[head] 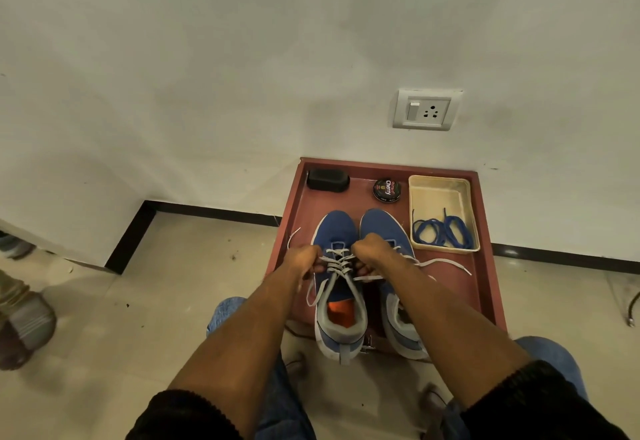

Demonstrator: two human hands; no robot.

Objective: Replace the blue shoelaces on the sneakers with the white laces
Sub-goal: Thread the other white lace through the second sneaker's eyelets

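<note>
Pale floor tiles (180, 301) are meeting a white wall with a black skirting, and a reddish-brown tray (485, 266) is sitting against that wall with the pair of blue sneakers inside it. Both hands are working over the left sneaker (337, 232): the left hand (304, 259) and the right hand (372, 249) are curling their fingers around the two runs of the white lace (337, 261), pinching them on either side of the eyelets. Several crossings are already lying across the tongue, so the lacing of this shoe looks well along, and the hands seem to be drawing the lace snug. The right sneaker (384, 225) is lying touching its mate; a white lace end (446, 263) is trailing from it across the tray, though the forearm is hiding how far it is laced.

The removed blue shoelaces (441, 232) are lying coiled in the cream basket (443, 187) at the tray's far right corner. A polish tin (387, 189) and a black brush (327, 180) are sitting along the far edge.

Next, the loose ends probably need evening and feeding through the top eyelets. Room is tight sideways: the tray wall is near on the left, the other shoe on the right, so pulling upward or toward the knees looks freest.
</note>
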